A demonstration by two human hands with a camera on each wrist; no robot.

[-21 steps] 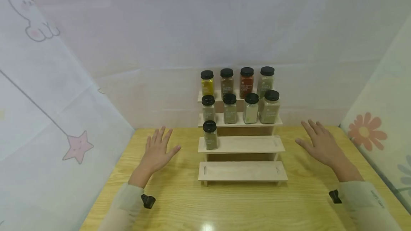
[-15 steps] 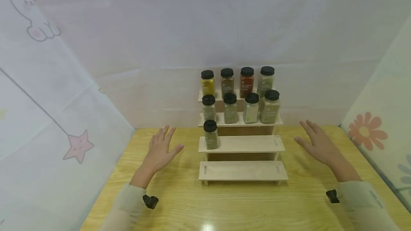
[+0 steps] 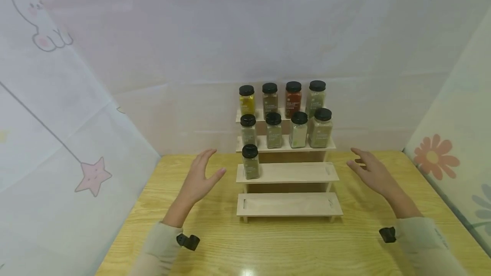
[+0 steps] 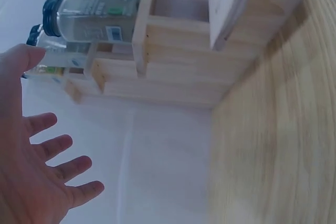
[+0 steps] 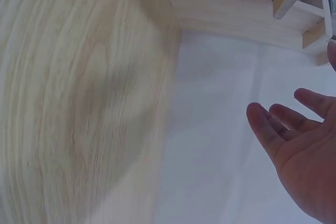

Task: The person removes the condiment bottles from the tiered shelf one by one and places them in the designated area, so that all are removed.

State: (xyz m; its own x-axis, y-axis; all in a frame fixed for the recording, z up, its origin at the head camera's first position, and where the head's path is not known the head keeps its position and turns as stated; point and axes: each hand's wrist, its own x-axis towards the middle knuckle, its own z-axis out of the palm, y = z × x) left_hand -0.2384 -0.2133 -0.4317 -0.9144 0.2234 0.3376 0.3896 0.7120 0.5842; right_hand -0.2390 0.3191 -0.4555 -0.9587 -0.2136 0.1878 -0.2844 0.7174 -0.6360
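A stepped wooden spice rack stands between my two hands. My left hand is left of the rack, thumb apart from relaxed fingers, holding nothing. On the other side my right hand hovers with loosely bent fingers and an empty palm. One black-capped spice jar sits at the left end of the second step from the bottom. Several jars fill the two upper steps, among them a red one and a yellow one. In the left wrist view, the thumb overlaps the jars, fingers spread below.
The wooden table carries the rack near its back edge. A pale cloth backdrop rises behind it, with printed cloth on both sides. Small black wrist cameras sit at the sleeve cuffs.
Both hands have moved inward toward the rack, the left one further. Their fingers have gone from spread and straight to more bent. The jars and rack stand as before.
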